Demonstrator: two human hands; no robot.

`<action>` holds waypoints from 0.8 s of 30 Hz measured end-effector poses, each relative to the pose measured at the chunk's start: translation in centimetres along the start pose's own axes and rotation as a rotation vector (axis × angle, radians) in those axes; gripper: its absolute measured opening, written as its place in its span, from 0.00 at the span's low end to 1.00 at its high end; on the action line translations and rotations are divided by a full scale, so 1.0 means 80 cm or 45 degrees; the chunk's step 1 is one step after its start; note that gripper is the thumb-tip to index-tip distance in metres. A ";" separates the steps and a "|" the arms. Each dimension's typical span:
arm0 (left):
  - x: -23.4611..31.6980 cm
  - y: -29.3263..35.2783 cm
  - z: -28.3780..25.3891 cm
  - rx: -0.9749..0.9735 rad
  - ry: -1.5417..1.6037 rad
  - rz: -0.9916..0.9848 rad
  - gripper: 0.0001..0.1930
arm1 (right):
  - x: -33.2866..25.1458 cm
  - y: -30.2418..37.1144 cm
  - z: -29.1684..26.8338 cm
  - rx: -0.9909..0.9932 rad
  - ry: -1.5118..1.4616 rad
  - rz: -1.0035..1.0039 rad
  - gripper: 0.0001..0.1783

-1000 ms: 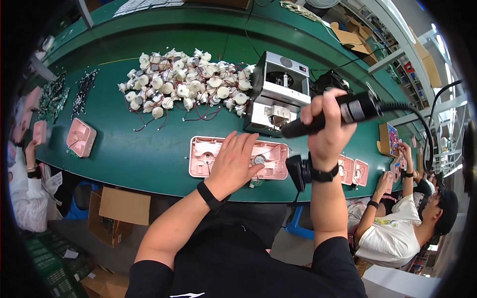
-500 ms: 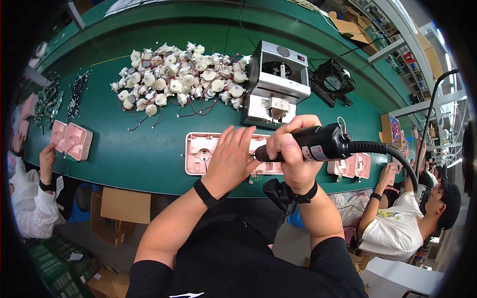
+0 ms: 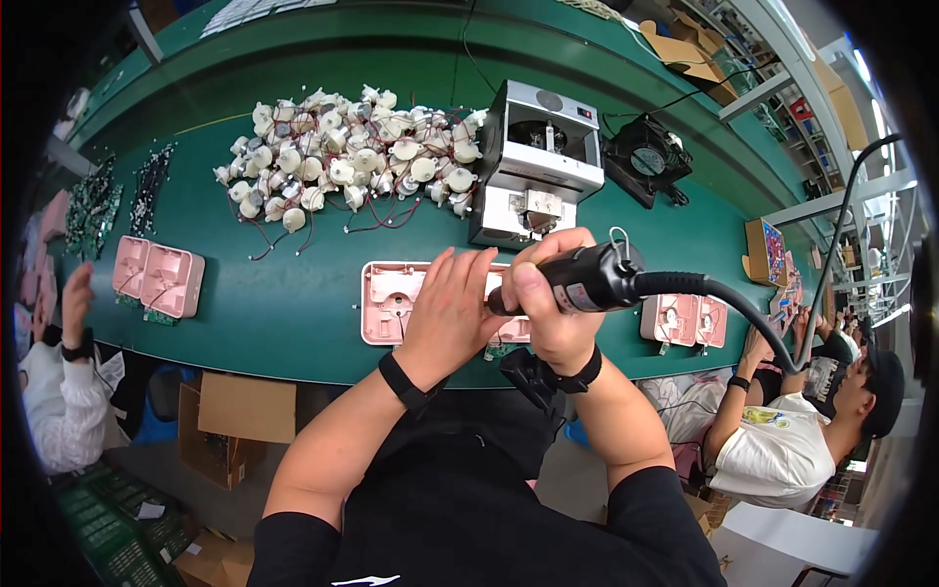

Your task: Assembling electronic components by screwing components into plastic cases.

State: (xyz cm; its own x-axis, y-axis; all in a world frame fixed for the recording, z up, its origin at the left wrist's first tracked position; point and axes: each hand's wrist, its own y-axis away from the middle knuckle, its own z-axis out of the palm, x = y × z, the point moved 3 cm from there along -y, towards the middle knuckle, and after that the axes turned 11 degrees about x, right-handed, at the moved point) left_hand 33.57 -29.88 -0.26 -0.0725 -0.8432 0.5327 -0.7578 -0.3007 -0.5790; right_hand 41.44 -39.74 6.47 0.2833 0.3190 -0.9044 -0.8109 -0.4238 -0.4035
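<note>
A black corded electric screwdriver (image 3: 595,278) lies tilted in my right hand (image 3: 556,328), whose fingers are wrapped round its body. Its nose points left and down at a pink plastic housing (image 3: 376,311) on the bench in front of me. Over the middle of that housing rests my left hand (image 3: 437,311), fingers stretched out and thumb beside the screwdriver's nose. The tip and the spot it meets are hidden behind my left hand. Round white parts and thin wires show inside the housing's left section.
A heap of white motors (image 3: 342,157) with wires covers the far bench, beside a grey machine (image 3: 538,161) and a black fan (image 3: 648,161). Other pink housings stand left (image 3: 161,279) and right (image 3: 675,323). Co-workers sit on both sides. The screwdriver's cable (image 3: 729,298) loops right.
My right hand and the screwdriver have shifted a little left, the cable sagging lower. At left, a pink housing has moved right, and the co-worker's hand has come off it and risen.
</note>
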 end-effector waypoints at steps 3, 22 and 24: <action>-0.002 0.001 0.002 -0.015 0.004 0.008 0.41 | -0.004 0.000 -0.012 0.020 0.038 -0.048 0.13; -0.118 -0.003 -0.161 0.442 -0.336 -0.354 0.24 | -0.063 -0.130 -0.018 0.306 0.041 -0.224 0.06; -0.158 0.005 -0.184 0.381 -0.488 -0.422 0.23 | -0.061 -0.130 -0.016 0.297 0.069 -0.180 0.06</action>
State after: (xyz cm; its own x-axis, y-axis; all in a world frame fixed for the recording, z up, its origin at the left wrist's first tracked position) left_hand 24.64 -12.79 1.89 0.4189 -0.7667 0.4864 -0.4797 -0.6417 -0.5984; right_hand 49.13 -37.97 14.93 0.4236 0.3128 -0.8502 -0.8556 -0.1700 -0.4889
